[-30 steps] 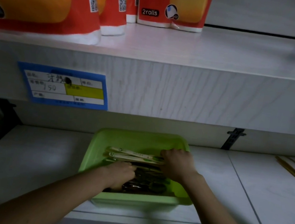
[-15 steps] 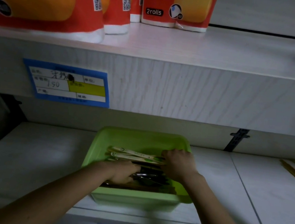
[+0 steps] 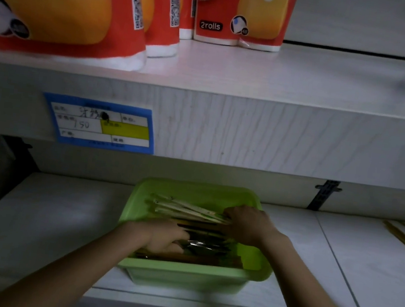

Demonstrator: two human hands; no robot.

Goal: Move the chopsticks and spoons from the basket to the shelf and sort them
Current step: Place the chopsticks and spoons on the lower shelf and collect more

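My right hand pinches the pale wrapped chopsticks at one end; they look light, stiff, slippery. My left hand is buried in the basket, grip unclear.

Both bare forearms reaching forward and converging. Left hand low, palm down, fingers curled under, grip unclear. Right hand farther forward, knuckles up, fingers bent leftward, grip unclear.
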